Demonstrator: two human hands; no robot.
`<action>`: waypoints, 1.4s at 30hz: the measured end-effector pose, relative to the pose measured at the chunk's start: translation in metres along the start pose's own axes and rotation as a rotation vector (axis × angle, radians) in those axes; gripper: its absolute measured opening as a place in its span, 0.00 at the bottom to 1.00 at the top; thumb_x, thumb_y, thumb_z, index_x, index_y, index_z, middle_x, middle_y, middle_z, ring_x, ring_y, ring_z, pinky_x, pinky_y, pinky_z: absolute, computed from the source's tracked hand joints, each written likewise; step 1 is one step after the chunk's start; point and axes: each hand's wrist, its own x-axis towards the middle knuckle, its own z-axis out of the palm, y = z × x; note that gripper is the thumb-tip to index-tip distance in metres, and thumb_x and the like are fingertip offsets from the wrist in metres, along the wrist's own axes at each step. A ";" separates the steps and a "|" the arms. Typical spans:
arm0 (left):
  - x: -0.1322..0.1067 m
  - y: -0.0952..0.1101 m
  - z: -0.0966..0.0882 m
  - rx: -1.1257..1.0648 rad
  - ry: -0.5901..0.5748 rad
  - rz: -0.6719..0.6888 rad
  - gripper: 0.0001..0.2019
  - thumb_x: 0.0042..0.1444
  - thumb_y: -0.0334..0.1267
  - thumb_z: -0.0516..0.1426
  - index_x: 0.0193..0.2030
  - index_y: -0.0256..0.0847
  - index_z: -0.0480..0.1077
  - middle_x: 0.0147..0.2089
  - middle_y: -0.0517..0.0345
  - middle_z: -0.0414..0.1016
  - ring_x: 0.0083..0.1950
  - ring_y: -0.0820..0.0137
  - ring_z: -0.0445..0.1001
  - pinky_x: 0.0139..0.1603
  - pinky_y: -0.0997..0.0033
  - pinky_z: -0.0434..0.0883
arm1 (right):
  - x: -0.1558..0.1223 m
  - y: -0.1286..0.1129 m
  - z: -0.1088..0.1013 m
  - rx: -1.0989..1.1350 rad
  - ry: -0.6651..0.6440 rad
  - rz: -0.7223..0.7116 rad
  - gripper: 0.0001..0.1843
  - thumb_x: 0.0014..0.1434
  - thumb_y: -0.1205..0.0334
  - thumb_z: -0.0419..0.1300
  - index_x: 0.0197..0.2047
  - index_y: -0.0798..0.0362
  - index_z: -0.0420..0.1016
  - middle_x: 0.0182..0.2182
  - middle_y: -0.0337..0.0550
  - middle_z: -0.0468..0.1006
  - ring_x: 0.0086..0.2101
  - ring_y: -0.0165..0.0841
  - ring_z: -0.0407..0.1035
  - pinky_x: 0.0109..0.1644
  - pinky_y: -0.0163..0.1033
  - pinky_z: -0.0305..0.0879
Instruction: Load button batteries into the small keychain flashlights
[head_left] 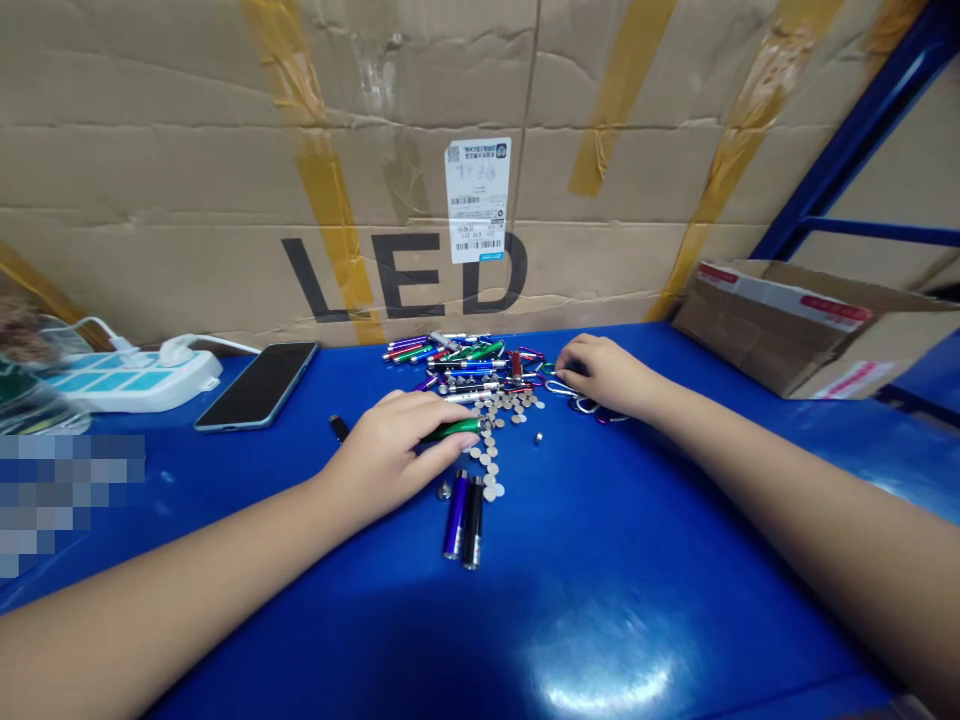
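Observation:
My left hand (401, 440) is closed around a slim green flashlight tube (454, 428), its end pointing right over a scatter of small round button cells (491, 455). Reaching in from the other side, my right hand (604, 372) has its fingers curled and pinched on a carabiner clip in a cluster of coloured carabiners (585, 404); the fingertips partly cover it. A purple tube (455, 515) and a black tube (473, 522) lie side by side nearer to me. Behind the button cells is a heap of coloured metal tubes (469, 365).
At left lie a smartphone (259, 387) and a white power strip (142, 382) with plugs. An open cardboard box (787, 325) stands at right. A large carton marked LED (420, 180) walls off the back of the blue table (375, 640). A small metal cap (538, 438) sits mid-table.

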 end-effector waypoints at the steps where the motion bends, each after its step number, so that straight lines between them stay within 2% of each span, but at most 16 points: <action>1: 0.000 0.000 0.000 0.000 -0.002 -0.003 0.13 0.64 0.43 0.53 0.45 0.40 0.75 0.40 0.55 0.81 0.41 0.67 0.78 0.46 0.67 0.71 | 0.001 -0.002 0.001 -0.009 0.004 0.003 0.10 0.60 0.63 0.52 0.36 0.55 0.75 0.42 0.51 0.76 0.41 0.39 0.69 0.47 0.43 0.65; 5: 0.001 0.001 0.000 -0.002 -0.017 -0.008 0.13 0.64 0.43 0.53 0.46 0.41 0.75 0.40 0.56 0.81 0.42 0.67 0.77 0.46 0.67 0.70 | -0.002 -0.012 -0.007 -0.034 0.121 0.009 0.10 0.61 0.63 0.52 0.38 0.56 0.74 0.39 0.53 0.77 0.40 0.41 0.70 0.44 0.44 0.65; 9: 0.001 -0.001 0.001 -0.022 -0.011 -0.023 0.11 0.63 0.42 0.54 0.45 0.40 0.74 0.40 0.56 0.80 0.42 0.67 0.77 0.46 0.67 0.70 | -0.016 -0.046 -0.025 0.197 0.253 -0.093 0.09 0.62 0.59 0.54 0.37 0.53 0.72 0.33 0.46 0.78 0.32 0.35 0.70 0.37 0.38 0.64; 14: 0.001 0.000 0.002 -0.089 0.061 -0.104 0.12 0.65 0.39 0.48 0.45 0.36 0.69 0.39 0.54 0.76 0.39 0.69 0.74 0.41 0.70 0.70 | -0.038 -0.101 -0.034 0.415 0.099 -0.360 0.04 0.61 0.64 0.56 0.38 0.51 0.72 0.34 0.40 0.80 0.33 0.30 0.72 0.37 0.34 0.64; 17: 0.001 0.001 0.001 -0.144 -0.008 -0.162 0.13 0.66 0.42 0.47 0.41 0.37 0.69 0.34 0.58 0.75 0.34 0.71 0.73 0.34 0.73 0.68 | -0.043 -0.116 -0.030 0.426 0.039 -0.427 0.04 0.61 0.67 0.56 0.37 0.52 0.72 0.33 0.40 0.79 0.35 0.30 0.73 0.39 0.34 0.64; 20: 0.002 0.002 0.001 -0.150 -0.113 -0.160 0.14 0.63 0.45 0.50 0.33 0.38 0.69 0.29 0.60 0.74 0.29 0.72 0.71 0.30 0.74 0.63 | -0.042 -0.119 -0.026 0.357 0.017 -0.392 0.03 0.61 0.66 0.56 0.38 0.53 0.71 0.33 0.42 0.79 0.34 0.33 0.73 0.37 0.35 0.63; 23: 0.004 0.002 0.003 -0.142 -0.114 -0.169 0.14 0.62 0.43 0.51 0.30 0.38 0.69 0.26 0.61 0.72 0.27 0.73 0.69 0.28 0.75 0.61 | -0.041 -0.120 -0.025 0.246 -0.012 -0.350 0.05 0.62 0.63 0.57 0.41 0.54 0.70 0.35 0.44 0.80 0.35 0.35 0.74 0.35 0.36 0.62; 25: 0.005 0.003 0.004 -0.155 -0.090 -0.198 0.13 0.61 0.42 0.51 0.29 0.38 0.68 0.25 0.61 0.71 0.27 0.73 0.69 0.27 0.75 0.60 | -0.040 -0.120 -0.024 0.140 -0.008 -0.380 0.06 0.62 0.62 0.57 0.41 0.54 0.70 0.36 0.45 0.80 0.35 0.37 0.74 0.35 0.37 0.60; 29: 0.008 0.006 0.004 -0.209 -0.039 -0.274 0.14 0.62 0.41 0.51 0.27 0.38 0.66 0.25 0.63 0.69 0.26 0.74 0.66 0.27 0.76 0.61 | -0.036 -0.118 -0.017 -0.124 0.152 -0.549 0.12 0.66 0.60 0.51 0.37 0.57 0.71 0.33 0.49 0.80 0.32 0.39 0.73 0.35 0.41 0.55; 32: 0.008 0.007 0.005 -0.255 -0.029 -0.308 0.14 0.62 0.41 0.52 0.27 0.38 0.66 0.25 0.63 0.69 0.27 0.74 0.66 0.30 0.76 0.63 | -0.033 -0.119 -0.011 -0.262 0.201 -0.578 0.16 0.66 0.61 0.46 0.33 0.57 0.71 0.26 0.48 0.78 0.27 0.39 0.71 0.34 0.43 0.51; 37: 0.007 0.005 0.006 -0.279 -0.030 -0.301 0.13 0.63 0.42 0.51 0.30 0.38 0.67 0.28 0.63 0.70 0.30 0.74 0.67 0.32 0.75 0.64 | -0.031 -0.122 -0.011 -0.372 0.102 -0.484 0.14 0.62 0.61 0.47 0.33 0.57 0.71 0.22 0.47 0.77 0.22 0.38 0.69 0.31 0.42 0.47; 42: 0.005 0.005 0.005 -0.250 -0.084 -0.249 0.14 0.64 0.42 0.48 0.31 0.38 0.67 0.28 0.62 0.70 0.29 0.73 0.68 0.31 0.74 0.62 | -0.033 -0.119 -0.020 -0.410 0.131 -0.263 0.17 0.63 0.59 0.44 0.35 0.56 0.70 0.22 0.49 0.77 0.23 0.38 0.70 0.28 0.40 0.43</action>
